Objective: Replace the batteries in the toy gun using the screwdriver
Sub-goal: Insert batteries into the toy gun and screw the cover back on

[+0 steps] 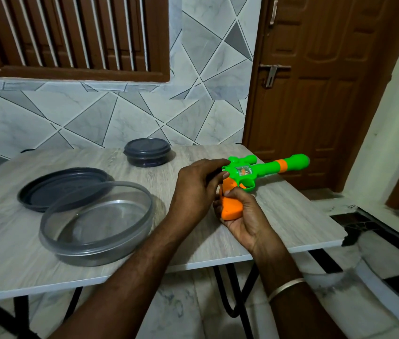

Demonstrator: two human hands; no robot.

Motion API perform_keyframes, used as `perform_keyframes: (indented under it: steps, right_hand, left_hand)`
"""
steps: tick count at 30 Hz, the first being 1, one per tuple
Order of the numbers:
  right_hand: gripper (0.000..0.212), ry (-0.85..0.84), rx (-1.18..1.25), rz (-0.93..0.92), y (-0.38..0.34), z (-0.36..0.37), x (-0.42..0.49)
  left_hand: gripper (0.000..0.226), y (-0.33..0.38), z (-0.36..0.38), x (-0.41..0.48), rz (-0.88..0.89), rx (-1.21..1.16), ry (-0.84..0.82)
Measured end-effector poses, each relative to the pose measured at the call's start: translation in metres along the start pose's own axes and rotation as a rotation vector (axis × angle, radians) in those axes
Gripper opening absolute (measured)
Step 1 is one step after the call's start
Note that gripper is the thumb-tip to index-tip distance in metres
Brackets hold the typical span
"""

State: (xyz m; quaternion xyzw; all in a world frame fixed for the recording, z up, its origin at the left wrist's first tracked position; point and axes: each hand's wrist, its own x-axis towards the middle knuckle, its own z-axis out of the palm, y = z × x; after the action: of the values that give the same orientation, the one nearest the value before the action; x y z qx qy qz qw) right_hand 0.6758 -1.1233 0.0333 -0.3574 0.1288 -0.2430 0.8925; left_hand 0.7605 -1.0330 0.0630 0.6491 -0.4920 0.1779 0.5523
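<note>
The toy gun [264, 167] is green with an orange band on the barrel and an orange grip, held above the right part of the table with the barrel pointing right. My right hand [245, 216] wraps round the orange grip from below. My left hand [198, 187] lies against the rear of the gun's green body, fingers stretched over its back end and upper grip. No screwdriver or batteries show in this view.
On the grey wood-look table [47, 265] stand a clear round container [95, 223], its dark lid [54, 187] behind it, and a closed dark container [147, 151] at the back. A brown door [315, 94] is beyond the table's right edge.
</note>
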Motion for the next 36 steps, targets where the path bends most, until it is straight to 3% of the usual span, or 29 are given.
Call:
perform_keyframes:
  steps: [5, 10, 19, 23, 29, 36]
  right_hand:
    - [0.016, 0.018, -0.006, -0.011, -0.002, 0.003, -0.002]
    - [0.029, 0.016, 0.006, -0.015, 0.0, 0.002, -0.001]
    - [0.02, 0.012, -0.016, -0.06, 0.0, 0.004, -0.002]
    - [0.018, 0.024, -0.011, -0.039, 0.0, 0.004, -0.003]
    - [0.021, 0.01, -0.027, -0.059, 0.001, 0.001, -0.001]
    - [0.018, 0.001, -0.013, -0.03, 0.0, 0.003, -0.001]
  left_hand:
    - [0.023, 0.006, -0.004, 0.004, -0.04, -0.031, -0.074]
    - [0.022, 0.005, -0.001, 0.004, 0.034, 0.0, 0.014]
    - [0.027, 0.008, 0.001, 0.004, 0.042, 0.012, -0.02]
    - [0.024, 0.008, 0.003, 0.004, 0.066, 0.069, 0.046]
    - [0.029, 0.012, 0.002, 0.006, 0.05, 0.05, -0.043]
    - [0.021, 0.007, 0.004, 0.003, 0.034, 0.056, 0.034]
